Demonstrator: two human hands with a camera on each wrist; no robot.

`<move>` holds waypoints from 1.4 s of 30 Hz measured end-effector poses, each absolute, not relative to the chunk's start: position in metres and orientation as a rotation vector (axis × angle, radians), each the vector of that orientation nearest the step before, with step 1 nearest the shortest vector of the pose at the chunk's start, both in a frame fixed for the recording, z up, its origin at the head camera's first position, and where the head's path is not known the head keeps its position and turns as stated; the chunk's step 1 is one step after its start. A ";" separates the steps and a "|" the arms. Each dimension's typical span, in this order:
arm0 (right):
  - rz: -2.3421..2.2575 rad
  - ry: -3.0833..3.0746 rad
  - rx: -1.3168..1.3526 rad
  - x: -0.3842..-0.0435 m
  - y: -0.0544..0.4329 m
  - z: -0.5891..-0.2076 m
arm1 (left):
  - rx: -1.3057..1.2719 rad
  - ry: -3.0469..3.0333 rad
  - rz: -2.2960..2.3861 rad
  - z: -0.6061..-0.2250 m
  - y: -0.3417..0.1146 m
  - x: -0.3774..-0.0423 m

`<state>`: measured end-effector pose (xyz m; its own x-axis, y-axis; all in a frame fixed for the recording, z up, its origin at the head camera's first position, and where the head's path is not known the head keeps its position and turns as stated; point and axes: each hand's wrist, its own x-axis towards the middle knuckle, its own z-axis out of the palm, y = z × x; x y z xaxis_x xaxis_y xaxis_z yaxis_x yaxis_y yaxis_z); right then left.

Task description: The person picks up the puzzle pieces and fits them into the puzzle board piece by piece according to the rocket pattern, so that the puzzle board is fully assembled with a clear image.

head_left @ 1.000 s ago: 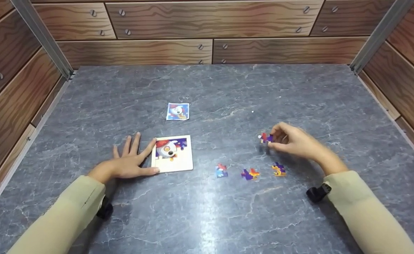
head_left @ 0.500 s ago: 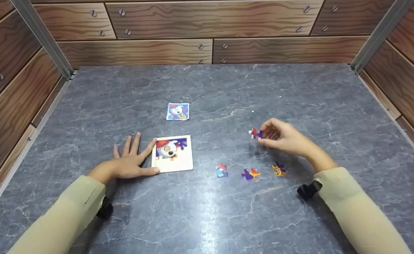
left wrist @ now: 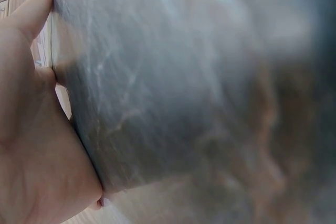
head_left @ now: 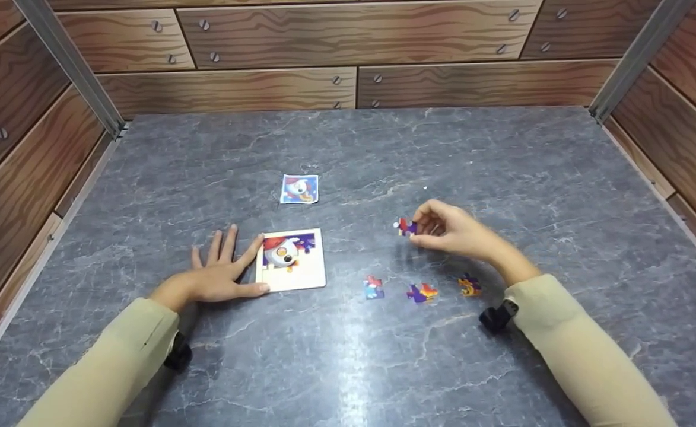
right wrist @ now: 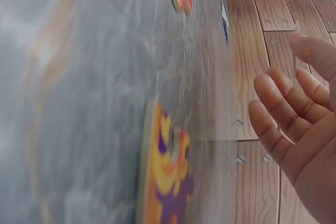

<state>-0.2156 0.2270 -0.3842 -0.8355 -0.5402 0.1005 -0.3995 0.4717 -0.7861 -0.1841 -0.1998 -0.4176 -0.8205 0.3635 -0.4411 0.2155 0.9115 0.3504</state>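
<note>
My right hand (head_left: 451,230) pinches a red and purple jigsaw piece (head_left: 406,226) between thumb and fingertips, held above the table right of the puzzle tray. In the right wrist view the same hand (right wrist: 302,114) shows curled fingers, with the piece barely visible edge-on. On the left, my left hand (head_left: 220,279) lies flat with fingers spread, its thumb and index finger touching the left edge of the square puzzle tray (head_left: 309,279). Joined pieces showing a white, round-faced character (head_left: 279,252) fill the tray's upper part; its lower and right parts show bare pale wood.
Three loose jigsaw pieces lie right of the tray: a red and blue piece (head_left: 374,287), a purple and orange piece (head_left: 422,293) and a yellow and purple piece (head_left: 469,285). Behind the tray lies a small picture card (head_left: 299,188). Wood-patterned walls (head_left: 348,35) border the grey table (head_left: 502,154).
My right hand has moved left with the pinched jigsaw piece, toward the tray. The left hand, tray, card and loose pieces have stayed in place.
</note>
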 end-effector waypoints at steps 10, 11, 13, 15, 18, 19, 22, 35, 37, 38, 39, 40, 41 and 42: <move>-1.293 2.501 -0.957 -0.224 0.203 -0.392 | 0.415 2.559 0.386 -0.417 -0.200 -0.183; -1.293 2.497 -0.970 -0.224 0.200 -0.392 | 0.416 2.558 0.388 -0.417 -0.200 -0.183; -1.288 2.489 -0.999 -0.225 0.193 -0.393 | 0.416 2.557 0.387 -0.416 -0.200 -0.183; -1.283 2.483 -1.014 -0.225 0.186 -0.393 | 0.417 2.554 0.392 -0.415 -0.201 -0.182; -1.266 2.477 -1.034 -0.225 0.176 -0.393 | 0.417 2.550 0.394 -0.415 -0.202 -0.182; -1.259 2.475 -1.035 -0.225 0.172 -0.392 | 0.417 2.549 0.397 -0.415 -0.202 -0.182; -1.242 2.467 -1.041 -0.226 0.162 -0.392 | 0.416 2.549 0.394 -0.416 -0.202 -0.183; -1.151 2.484 -1.086 -0.224 0.123 -0.392 | 0.427 2.561 0.393 -0.418 -0.201 -0.183; -1.141 2.481 -1.092 -0.224 0.117 -0.392 | 0.427 2.562 0.390 -0.418 -0.201 -0.183; -1.133 2.478 -1.094 -0.225 0.114 -0.393 | 0.427 2.563 0.388 -0.418 -0.201 -0.183; -1.125 2.475 -1.094 -0.225 0.111 -0.393 | 0.427 2.564 0.386 -0.418 -0.201 -0.183; -1.117 2.472 -1.093 -0.225 0.109 -0.394 | 0.428 2.565 0.386 -0.418 -0.201 -0.183; -1.106 2.473 -1.090 -0.225 0.106 -0.394 | 0.429 2.565 0.385 -0.418 -0.201 -0.183; -1.095 2.474 -1.085 -0.225 0.103 -0.394 | 0.430 2.564 0.383 -0.418 -0.200 -0.183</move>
<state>-0.2248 0.1031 -0.3945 -0.7007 -0.7084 0.0853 -0.5395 0.4478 -0.7130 -0.1830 -0.2004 -0.4179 -0.8210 0.3701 -0.4347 0.2269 0.9103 0.3463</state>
